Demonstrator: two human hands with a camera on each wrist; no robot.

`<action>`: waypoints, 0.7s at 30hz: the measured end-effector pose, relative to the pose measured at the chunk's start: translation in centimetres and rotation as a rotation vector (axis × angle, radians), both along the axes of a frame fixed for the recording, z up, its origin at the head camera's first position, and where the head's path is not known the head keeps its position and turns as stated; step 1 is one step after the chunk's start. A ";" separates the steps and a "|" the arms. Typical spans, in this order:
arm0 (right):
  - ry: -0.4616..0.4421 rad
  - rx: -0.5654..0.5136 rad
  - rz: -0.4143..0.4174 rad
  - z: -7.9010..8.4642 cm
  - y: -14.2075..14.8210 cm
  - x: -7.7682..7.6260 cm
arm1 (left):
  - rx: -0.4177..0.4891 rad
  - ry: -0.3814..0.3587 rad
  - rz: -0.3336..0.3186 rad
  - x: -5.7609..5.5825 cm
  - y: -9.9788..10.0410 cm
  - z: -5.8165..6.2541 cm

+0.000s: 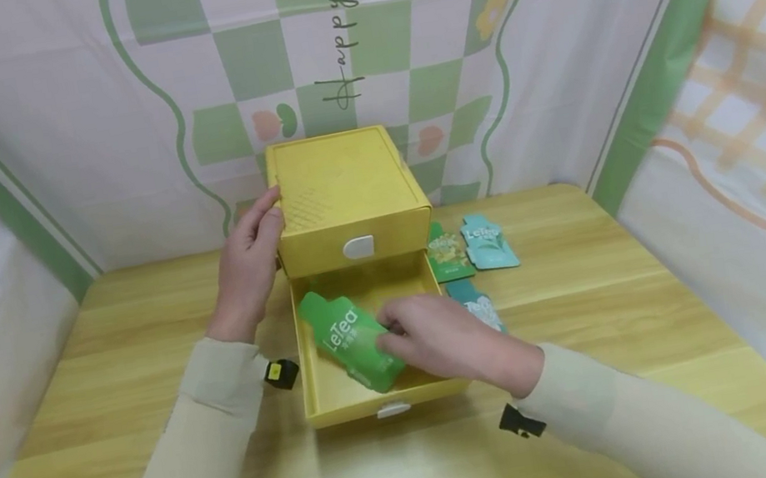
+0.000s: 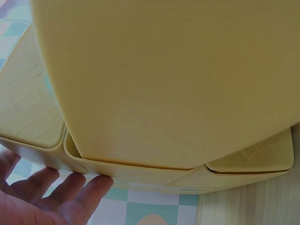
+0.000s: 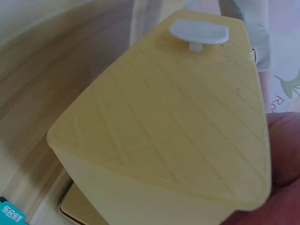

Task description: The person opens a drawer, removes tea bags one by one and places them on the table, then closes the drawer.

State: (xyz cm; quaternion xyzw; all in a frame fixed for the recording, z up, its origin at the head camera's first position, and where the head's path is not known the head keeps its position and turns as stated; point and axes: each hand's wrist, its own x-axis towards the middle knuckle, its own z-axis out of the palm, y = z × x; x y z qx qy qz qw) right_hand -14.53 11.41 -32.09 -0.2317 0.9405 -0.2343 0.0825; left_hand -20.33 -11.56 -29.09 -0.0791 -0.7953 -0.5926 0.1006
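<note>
A yellow two-drawer storage box (image 1: 342, 178) stands on the table, its lower drawer (image 1: 321, 414) pulled out and its upper drawer closed. My left hand (image 1: 249, 257) rests against the box's left side; in the left wrist view, its fingers (image 2: 96, 192) touch the frame's edge. Inside the lower drawer, a green LeTea pouch (image 1: 346, 338) lies at a slant. My right hand (image 1: 445, 338) reaches over the drawer's right wall and pinches the pouch's right edge between thumb and fingers. In the right wrist view, the drawer front (image 3: 164, 117) hides most of that hand.
Right of the box lie a green-and-gold pouch (image 1: 448, 253), a light teal pouch (image 1: 490, 242) and a darker teal pouch (image 1: 478, 307) partly behind my right hand. White handles (image 1: 358, 248) mark both drawer fronts. A patterned curtain (image 1: 350, 41) hangs behind the wooden table (image 1: 577, 308).
</note>
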 end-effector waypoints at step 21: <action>-0.046 -0.339 -0.047 0.8 5.1 0.3 | 0.018 0.005 -0.013 -0.2 -0.1 -0.1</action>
